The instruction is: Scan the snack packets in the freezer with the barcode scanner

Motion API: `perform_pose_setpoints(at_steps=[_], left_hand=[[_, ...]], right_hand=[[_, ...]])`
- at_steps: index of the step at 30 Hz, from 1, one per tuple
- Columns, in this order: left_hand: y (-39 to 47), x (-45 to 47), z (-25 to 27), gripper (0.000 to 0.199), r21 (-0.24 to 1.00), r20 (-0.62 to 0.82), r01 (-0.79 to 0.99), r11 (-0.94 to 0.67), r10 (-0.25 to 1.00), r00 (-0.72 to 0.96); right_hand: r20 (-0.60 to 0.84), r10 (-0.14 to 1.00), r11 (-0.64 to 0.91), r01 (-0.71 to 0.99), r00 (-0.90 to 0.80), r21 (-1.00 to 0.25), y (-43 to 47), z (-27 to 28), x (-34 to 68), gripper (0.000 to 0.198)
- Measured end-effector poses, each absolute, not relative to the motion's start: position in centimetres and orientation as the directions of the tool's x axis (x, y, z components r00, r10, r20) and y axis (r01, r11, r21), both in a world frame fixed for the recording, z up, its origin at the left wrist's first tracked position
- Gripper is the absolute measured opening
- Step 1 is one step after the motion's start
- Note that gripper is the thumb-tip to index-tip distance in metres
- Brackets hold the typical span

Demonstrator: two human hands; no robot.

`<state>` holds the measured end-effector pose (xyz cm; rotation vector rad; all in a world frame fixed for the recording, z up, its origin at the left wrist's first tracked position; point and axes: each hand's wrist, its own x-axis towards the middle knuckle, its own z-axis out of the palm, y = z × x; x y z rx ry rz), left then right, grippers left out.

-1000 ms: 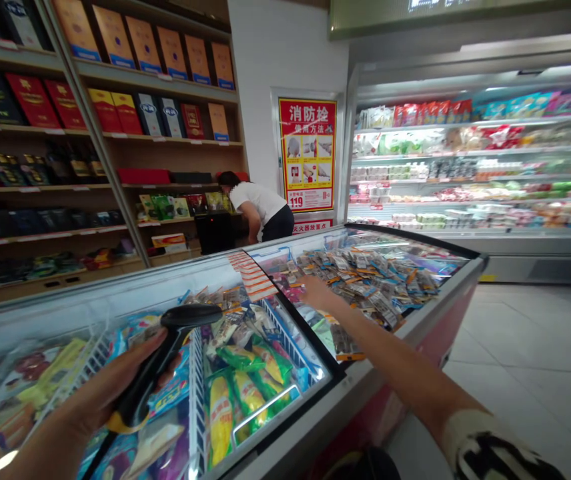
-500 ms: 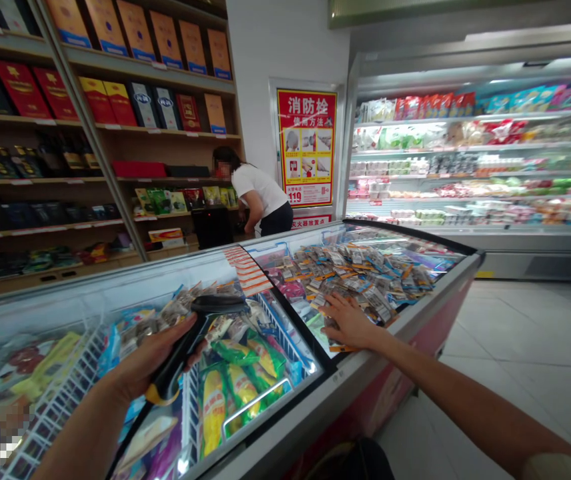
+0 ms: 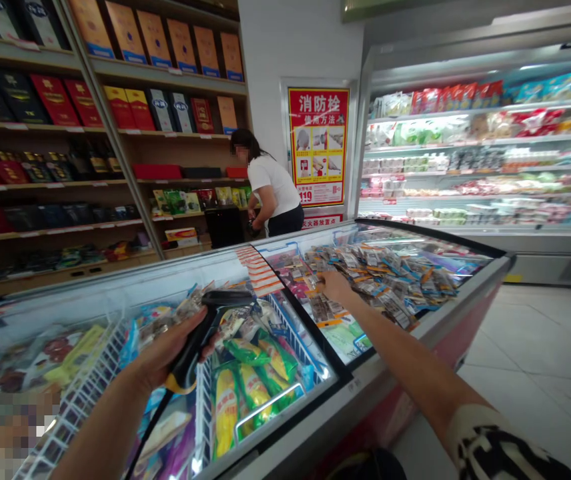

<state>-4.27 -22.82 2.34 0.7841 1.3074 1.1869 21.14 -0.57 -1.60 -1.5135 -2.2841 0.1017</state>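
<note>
My left hand (image 3: 178, 347) is wrapped round the handle of a black and yellow barcode scanner (image 3: 225, 297), its cable trailing down. The scanner hovers over the glass of a chest freezer (image 3: 365, 373). Farther right, my right hand (image 3: 336, 288) reaches over the glass top, fingers pinched on a small snack packet (image 3: 314, 283). Beside it spreads a heap of small packets (image 3: 390, 273) with brown, blue and orange parts. Under the glass, corn-shaped packs (image 3: 253, 387) in yellow and green wrapping lie in a white wire basket (image 3: 204, 407).
A person in a white shirt (image 3: 273, 187) bends by the shelves (image 3: 175, 73) of boxed goods behind the freezer. A red fire hydrant sign (image 3: 319, 147) hangs on the wall. An open refrigerated display (image 3: 465, 153) stands at the right, beyond the tiled floor (image 3: 495, 340).
My right hand has moved left and farther back over the packets, from fingers spread flat to pinched. The left hand keeps the scanner. The view has shifted slightly left.
</note>
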Motion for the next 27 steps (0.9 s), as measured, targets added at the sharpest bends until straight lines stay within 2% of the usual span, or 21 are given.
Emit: perform_pose_setpoints(at_steps=[4, 7, 10, 12, 15, 17, 19, 20, 21, 23, 27], left_hand=[[-23.1, -4.4, 1.2, 0.033, 0.935, -0.320, -0.206, 0.288, 0.937, -0.140], [-23.2, -4.2, 1.0, 0.036, 0.933, -0.332, -0.184, 0.309, 0.937, -0.111], [-23.3, -4.0, 1.1, 0.037, 0.928, -0.348, -0.181, 0.325, 0.931, -0.111], [-23.4, -4.0, 1.3, 0.037, 0.926, -0.356, -0.188, 0.329, 0.925, -0.132], [-23.4, -4.0, 1.4, 0.037, 0.923, -0.360, -0.204, 0.327, 0.920, -0.153], [-23.5, -4.2, 1.3, 0.038, 0.924, -0.354, -0.210, 0.320, 0.924, -0.147], [-23.6, -4.3, 1.3, 0.038, 0.929, -0.342, -0.201, 0.312, 0.930, -0.138], [-23.6, -4.4, 1.2, 0.038, 0.931, -0.337, -0.195, 0.309, 0.932, -0.134], [-23.7, -4.4, 1.2, 0.038, 0.933, -0.333, -0.189, 0.307, 0.934, -0.128], [-23.8, -4.6, 1.1, 0.037, 0.937, -0.321, -0.185, 0.297, 0.940, -0.115], [-24.0, -4.8, 1.2, 0.037, 0.941, -0.311, -0.185, 0.285, 0.941, -0.130]], right_hand=[[0.307, 0.943, 0.230, 0.921, -0.131, -0.313, 0.7, -0.5, 21.8, 0.034], [0.256, 0.967, 0.094, 0.931, -0.001, -0.352, 1.4, -0.5, 22.0, 0.046], [0.209, 0.975, 0.010, 0.917, 0.080, -0.398, 2.2, -1.1, 22.0, 0.050], [0.224, 0.968, 0.000, 0.896, 0.111, -0.444, 2.8, -1.7, 22.0, 0.047], [0.331, 0.938, 0.105, 0.826, 0.103, -0.554, 3.5, -2.3, 22.3, 0.042], [0.341, 0.932, 0.175, 0.673, 0.122, -0.719, 3.8, -2.5, 22.4, 0.038], [0.202, 0.972, 0.144, 0.370, 0.122, -0.918, 3.7, -2.5, 22.5, 0.029], [0.115, 0.990, 0.094, 0.213, 0.088, -0.973, 3.6, -2.5, 22.5, 0.022], [0.045, 0.998, 0.042, 0.086, 0.039, -0.995, 3.3, -2.4, 22.4, 0.016], [-0.012, 0.999, -0.014, -0.053, -0.037, -0.998, 2.8, -2.2, 22.0, 0.010], [0.012, 0.995, -0.011, -0.233, -0.098, -0.972, 1.7, -1.6, 21.1, 0.015]])
